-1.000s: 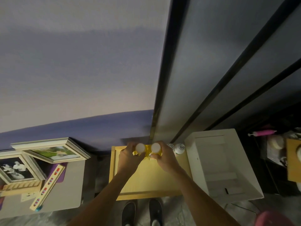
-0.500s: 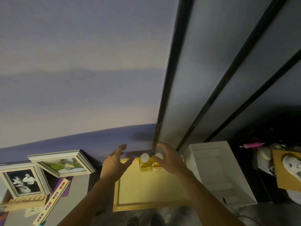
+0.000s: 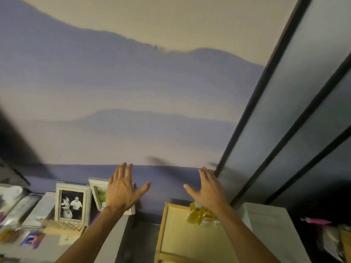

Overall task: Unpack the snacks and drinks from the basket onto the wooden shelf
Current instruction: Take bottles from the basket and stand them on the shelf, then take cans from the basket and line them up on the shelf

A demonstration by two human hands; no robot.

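Two yellow drink bottles point(image 3: 197, 213) stand together at the back of the wooden shelf point(image 3: 178, 240), partly hidden by my right wrist. My right hand point(image 3: 208, 188) is raised above them with fingers spread, holding nothing. My left hand point(image 3: 123, 188) is lifted to the left of the shelf, fingers straight and spread, in front of the picture frames. A further small bottle point(image 3: 216, 221) shows just behind my right forearm. No basket is in view.
Two picture frames point(image 3: 72, 204) lean on a grey table at the left, with papers in front. A white cabinet point(image 3: 271, 230) stands right of the shelf. Dark vertical window bars point(image 3: 252, 118) run up the right. Cluttered items lie at the far right.
Both hands let go of the two yellow bottles and lifted up and apart, the left one going well to the left. The camera tilted up toward the wall.
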